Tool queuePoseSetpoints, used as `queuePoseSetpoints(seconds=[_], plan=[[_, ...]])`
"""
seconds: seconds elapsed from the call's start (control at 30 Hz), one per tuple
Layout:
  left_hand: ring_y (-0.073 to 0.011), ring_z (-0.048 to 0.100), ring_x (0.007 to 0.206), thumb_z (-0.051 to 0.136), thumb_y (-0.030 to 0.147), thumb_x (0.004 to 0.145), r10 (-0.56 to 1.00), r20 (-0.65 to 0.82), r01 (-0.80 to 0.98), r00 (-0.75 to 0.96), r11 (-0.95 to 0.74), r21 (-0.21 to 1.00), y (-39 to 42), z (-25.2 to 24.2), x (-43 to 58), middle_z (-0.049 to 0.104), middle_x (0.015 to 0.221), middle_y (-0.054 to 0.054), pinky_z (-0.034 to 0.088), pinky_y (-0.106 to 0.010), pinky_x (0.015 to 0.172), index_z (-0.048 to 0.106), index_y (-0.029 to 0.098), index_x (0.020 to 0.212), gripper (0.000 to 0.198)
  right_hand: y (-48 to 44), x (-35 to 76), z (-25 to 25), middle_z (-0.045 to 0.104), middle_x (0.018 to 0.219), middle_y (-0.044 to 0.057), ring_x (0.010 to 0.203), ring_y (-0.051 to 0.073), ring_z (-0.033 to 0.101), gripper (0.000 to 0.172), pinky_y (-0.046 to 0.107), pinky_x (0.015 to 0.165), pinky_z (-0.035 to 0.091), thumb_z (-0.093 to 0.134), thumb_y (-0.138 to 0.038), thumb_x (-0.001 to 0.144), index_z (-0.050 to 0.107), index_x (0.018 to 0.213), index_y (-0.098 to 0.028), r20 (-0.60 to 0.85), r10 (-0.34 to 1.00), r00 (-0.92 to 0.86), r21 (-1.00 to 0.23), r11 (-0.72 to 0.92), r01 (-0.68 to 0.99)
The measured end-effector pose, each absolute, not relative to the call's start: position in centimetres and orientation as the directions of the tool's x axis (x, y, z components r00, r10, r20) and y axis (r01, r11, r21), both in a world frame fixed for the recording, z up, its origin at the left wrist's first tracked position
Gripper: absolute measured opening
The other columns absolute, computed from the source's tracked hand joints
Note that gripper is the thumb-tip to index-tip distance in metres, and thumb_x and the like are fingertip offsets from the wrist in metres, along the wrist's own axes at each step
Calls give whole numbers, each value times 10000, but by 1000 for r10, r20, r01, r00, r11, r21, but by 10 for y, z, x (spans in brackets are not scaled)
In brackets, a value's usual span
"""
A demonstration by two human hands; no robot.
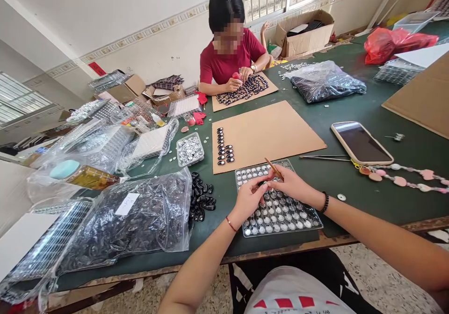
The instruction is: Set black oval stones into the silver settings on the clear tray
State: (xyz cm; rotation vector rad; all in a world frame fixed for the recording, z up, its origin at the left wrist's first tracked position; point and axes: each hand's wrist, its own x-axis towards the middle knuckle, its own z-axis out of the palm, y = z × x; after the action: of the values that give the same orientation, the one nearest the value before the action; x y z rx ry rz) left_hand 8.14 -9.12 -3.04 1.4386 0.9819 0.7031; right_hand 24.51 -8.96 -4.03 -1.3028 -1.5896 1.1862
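My left hand and my right hand meet over a clear plastic tray filled with several small silver round pieces. The left fingers pinch a small dark piece held between both hands. The right hand grips a thin wooden stick that points up and away. Just beyond the tray lies a brown cardboard sheet with two short rows of black oval pieces on its left side. A loose pile of black pieces lies left of the tray.
A phone, metal tweezers and a pink bead string lie to the right. A bag of black pieces and a small box of silver pieces sit left. A person in red works opposite.
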Motion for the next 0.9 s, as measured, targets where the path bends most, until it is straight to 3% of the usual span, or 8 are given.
queuePoseSetpoints(seconds=[0.13, 0.33, 0.43, 0.53, 0.63, 0.7, 0.8, 0.9], plan=[[-81, 493, 454, 459, 373, 789, 896, -114, 168, 430, 45, 985, -94, -30, 83, 644, 804, -67, 396, -208, 437, 548, 169, 1080, 367, -92, 245, -35, 560, 767, 1, 703, 143, 545, 182, 270, 630, 424, 562, -262, 687, 445, 805, -189, -68, 971, -228, -975, -16, 223], [-165, 602, 726, 459, 361, 784, 919, -58, 214, 389, -29, 976, -97, -30, 83, 634, 770, -54, 427, -210, 490, 578, 170, 891, 249, -92, 245, -31, 554, 744, 1, 634, 125, 526, 193, 246, 552, 398, 584, -297, 683, 471, 787, -180, -90, 956, -279, -970, -20, 243], [-137, 596, 665, 466, 333, 785, 911, -16, 283, 411, -111, 953, -98, -29, 81, 629, 690, -27, 442, -233, 597, 591, 171, 824, 209, -91, 245, -34, 554, 732, 3, 646, 128, 532, 189, 248, 563, 404, 585, -295, 685, 482, 788, -175, -80, 943, -322, -971, -2, 238], [-100, 534, 518, 493, 354, 767, 895, -73, 261, 440, -50, 964, -95, -27, 78, 617, 645, -17, 420, -219, 523, 605, 166, 825, 227, -90, 247, -36, 557, 731, 8, 678, 136, 539, 208, 255, 597, 417, 588, -317, 689, 496, 807, -172, -75, 932, -354, -968, 17, 251], [-41, 364, 358, 535, 364, 743, 891, -167, 56, 421, 158, 986, -84, -24, 68, 569, 557, -1, 297, -171, 361, 608, 143, 889, 274, -87, 254, -32, 571, 768, 19, 722, 145, 545, 245, 262, 632, 428, 594, -344, 684, 526, 845, -172, -62, 944, -323, -957, 36, 289], [-17, 288, 336, 543, 328, 747, 933, -218, -245, 285, 291, 925, -73, -19, 59, 506, 507, 26, 237, -146, 332, 592, 136, 881, 239, -79, 256, -26, 586, 788, 24, 713, 142, 547, 252, 257, 623, 426, 588, -361, 685, 554, 851, -174, -52, 963, -266, -940, 42, 339], [-29, 407, 420, 502, 251, 775, 896, -424, -676, 130, 393, 624, -62, -13, 49, 482, 559, 17, 346, -135, 404, 534, 131, 778, 124, -53, 249, -17, 602, 744, 24, 611, 126, 532, 276, 244, 546, 407, 567, -385, 696, 574, 869, -170, -31, 979, -201, -910, 56, 412], [-66, 508, 547, 480, 92, 745, 795, -544, -731, 269, 536, 422, -64, -11, 49, 519, 668, -29, 416, -156, 472, 498, 121, 751, 34, -8, 228, -16, 620, 780, 36, 653, 132, 545, 243, 242, 582, 417, 563, -344, 701, 581, 853, -156, 106, 986, -126, -852, 155, 500]])
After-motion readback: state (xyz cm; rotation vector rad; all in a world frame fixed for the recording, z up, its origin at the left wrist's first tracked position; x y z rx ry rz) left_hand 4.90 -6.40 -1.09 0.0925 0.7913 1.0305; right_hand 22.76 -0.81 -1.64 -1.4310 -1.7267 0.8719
